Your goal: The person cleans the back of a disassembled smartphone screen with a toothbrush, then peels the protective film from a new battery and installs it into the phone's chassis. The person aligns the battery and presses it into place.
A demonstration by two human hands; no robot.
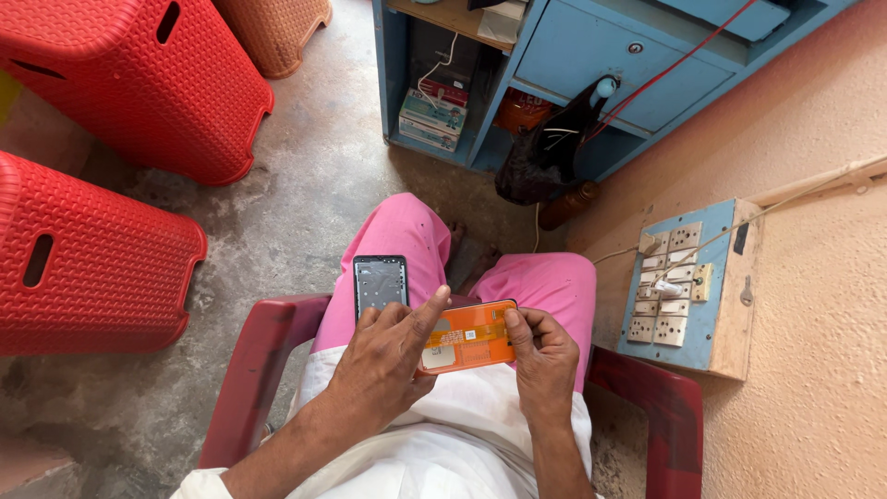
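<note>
While the person sits in a dark red plastic armchair (249,370) with pink trousers (407,231) over the knees, both hands meet above the lap around a flat orange rectangular phone panel (471,337) with small printed labels on its face. Left hand (383,356) curls over the panel's left end, thumb stretched up along its edge and fingers closed on it. Right hand (545,356) grips the right end, thumb pressed on the orange face, fingers tucked behind. Just beyond the left hand's fingers, a dark rectangular phone frame (380,284) lies on the left thigh; whether the fingertips touch it cannot be told. Two red woven-pattern plastic stools (102,249) lie tipped on the grey concrete floor (305,185) to the left. A blue wooden switchboard (688,286) with pale sockets hangs on the peach wall at right, and a blue wooden cabinet (591,55) stands ahead.
</note>
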